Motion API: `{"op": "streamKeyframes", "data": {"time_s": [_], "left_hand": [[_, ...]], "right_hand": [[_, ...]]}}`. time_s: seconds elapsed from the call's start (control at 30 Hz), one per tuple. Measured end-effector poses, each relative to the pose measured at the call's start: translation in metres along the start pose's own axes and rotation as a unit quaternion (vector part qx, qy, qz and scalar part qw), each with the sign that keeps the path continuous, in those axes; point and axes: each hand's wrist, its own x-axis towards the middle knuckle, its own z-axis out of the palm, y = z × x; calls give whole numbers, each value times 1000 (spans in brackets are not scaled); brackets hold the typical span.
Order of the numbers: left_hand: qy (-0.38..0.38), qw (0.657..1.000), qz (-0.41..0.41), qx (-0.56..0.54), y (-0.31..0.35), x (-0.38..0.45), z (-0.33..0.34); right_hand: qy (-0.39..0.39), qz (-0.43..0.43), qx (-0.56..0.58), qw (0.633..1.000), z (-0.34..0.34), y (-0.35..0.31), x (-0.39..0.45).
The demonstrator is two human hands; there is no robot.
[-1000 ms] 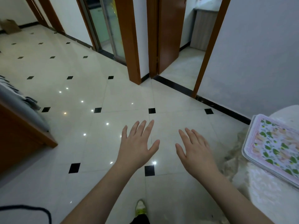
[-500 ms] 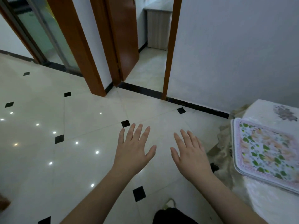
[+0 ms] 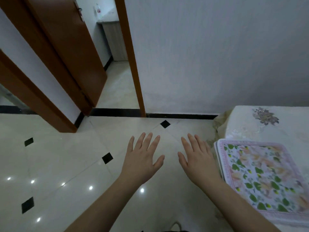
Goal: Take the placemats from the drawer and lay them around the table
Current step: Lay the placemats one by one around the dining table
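Now left hand (image 3: 142,162) and right hand (image 3: 198,160) hover spread flat, empty, beside stacked placemats (image 3: 260,174).

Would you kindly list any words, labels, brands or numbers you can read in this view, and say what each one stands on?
None can be read.
The bottle on the counter through the doorway bears a reddish label, too small and blurred to read.
The stack of placemats on the table shows only a leaf and flower print, no lettering.
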Motion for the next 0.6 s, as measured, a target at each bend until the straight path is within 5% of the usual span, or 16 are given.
{"op": "streamKeyframes", "data": {"time_s": [0.33, 0.6], "left_hand": [[15, 982, 187, -14, 50, 147, -2], [-9, 935, 354, -24, 79, 249, 14]], "right_hand": [[52, 132, -12, 990, 9, 68, 46], [52, 295, -37, 953, 22, 97, 91]]}}
